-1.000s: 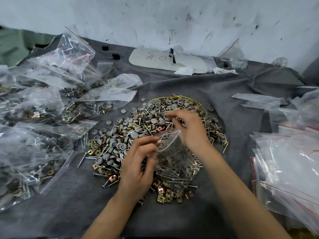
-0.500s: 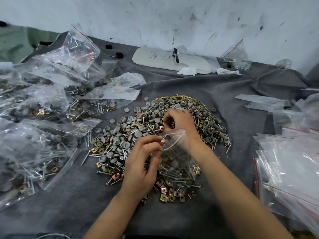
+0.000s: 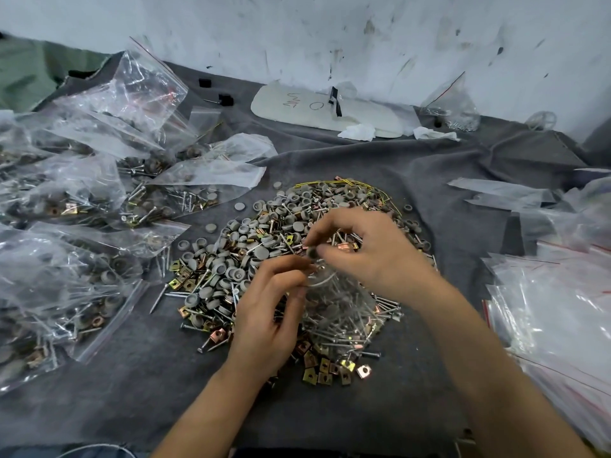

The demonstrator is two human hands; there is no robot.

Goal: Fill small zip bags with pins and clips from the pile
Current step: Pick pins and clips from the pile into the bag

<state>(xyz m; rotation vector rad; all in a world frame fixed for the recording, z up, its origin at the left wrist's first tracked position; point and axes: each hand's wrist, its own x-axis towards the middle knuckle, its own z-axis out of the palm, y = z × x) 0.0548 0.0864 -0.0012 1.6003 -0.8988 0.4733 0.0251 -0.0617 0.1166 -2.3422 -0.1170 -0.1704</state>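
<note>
A pile of grey round caps, metal pins and square brass clips (image 3: 251, 256) lies on the grey cloth at the centre. A small clear zip bag (image 3: 337, 309) stands on the pile's near side, with pins showing inside it. My left hand (image 3: 267, 312) pinches the bag's open rim on its left side. My right hand (image 3: 367, 249) hovers right over the bag's mouth, its thumb and fingers pinching a small grey cap (image 3: 311, 252).
Several filled zip bags (image 3: 72, 226) are heaped on the left. A stack of empty zip bags (image 3: 555, 312) lies on the right. A white board (image 3: 317, 109), crumpled tissue and another clear bag (image 3: 453, 104) sit by the wall at the back.
My right hand has come back from the pile with a small grey cap and now sits over the bag's mouth. My left hand keeps its hold on the rim.
</note>
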